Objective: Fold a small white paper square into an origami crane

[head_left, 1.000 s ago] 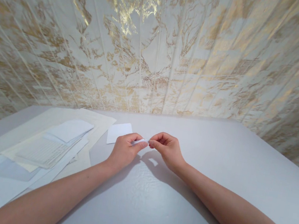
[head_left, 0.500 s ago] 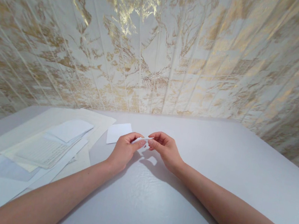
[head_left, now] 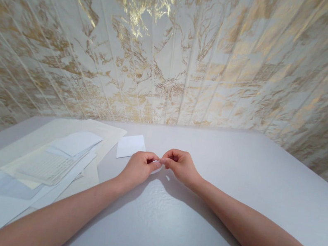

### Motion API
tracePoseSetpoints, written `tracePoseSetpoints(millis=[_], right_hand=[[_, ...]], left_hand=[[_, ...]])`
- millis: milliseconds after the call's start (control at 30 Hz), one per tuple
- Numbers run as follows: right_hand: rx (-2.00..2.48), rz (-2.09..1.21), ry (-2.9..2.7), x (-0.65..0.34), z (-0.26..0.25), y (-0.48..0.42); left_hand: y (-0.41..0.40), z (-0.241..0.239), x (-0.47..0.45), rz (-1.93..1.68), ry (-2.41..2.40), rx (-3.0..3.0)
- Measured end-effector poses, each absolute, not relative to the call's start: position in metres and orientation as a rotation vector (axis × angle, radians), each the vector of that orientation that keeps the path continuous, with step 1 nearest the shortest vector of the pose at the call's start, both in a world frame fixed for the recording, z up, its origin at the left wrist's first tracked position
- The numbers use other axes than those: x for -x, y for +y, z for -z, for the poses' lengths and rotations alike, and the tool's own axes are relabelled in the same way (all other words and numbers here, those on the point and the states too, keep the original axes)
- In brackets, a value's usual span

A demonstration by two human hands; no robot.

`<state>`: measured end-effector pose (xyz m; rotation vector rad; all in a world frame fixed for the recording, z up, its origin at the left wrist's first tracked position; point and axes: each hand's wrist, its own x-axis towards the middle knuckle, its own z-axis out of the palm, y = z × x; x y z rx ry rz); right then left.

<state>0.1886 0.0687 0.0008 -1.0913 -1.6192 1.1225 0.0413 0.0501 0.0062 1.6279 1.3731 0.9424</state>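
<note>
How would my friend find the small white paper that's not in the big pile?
Find the pale table in front of the gold-patterned backdrop. Look just beyond the person's left hand, to the right of the paper pile. The small white paper lies flat there, plain and outside the overlapping sheets.

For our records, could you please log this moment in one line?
left hand: pinching white paper, mostly hidden | right hand: pinched, beside left fingertips | loose papers: table, left side
</note>
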Motion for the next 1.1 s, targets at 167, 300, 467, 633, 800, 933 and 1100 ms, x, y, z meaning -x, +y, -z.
tracePoseSetpoints(millis=[167,300,467,633,800,933,1100], right_hand=[[1.049,-1.190,-1.507,-0.186,-0.005,0.067],[0.993,-1.198,-1.398,-0.184,0.004,0.068],[0.969,-1.205,-1.500,-0.181,0.016,0.067],[0.939,-1.263,-1.424,-0.184,0.011,0.070],[0.839,-1.336,-1.393,-0.191,0.006,0.073],[0.779,-1.316,-1.493,-0.193,0.011,0.074],[0.793,-1.234,-1.550,-0.194,0.019,0.078]], left_hand=[[0.052,-0.003,-0.045,-1.078,1.283,-1.337],[0.054,-0.002,-0.048,-1.170,1.135,-0.982],[0.054,-0.005,-0.050,-1.176,1.040,-0.864],[0.054,-0.005,-0.046,-1.126,1.128,-0.997],[0.061,-0.002,-0.040,-1.175,1.173,-0.968],[0.063,-0.001,-0.038,-1.194,1.185,-0.906],[0.063,-0.001,-0.038,-1.190,1.171,-0.906]])
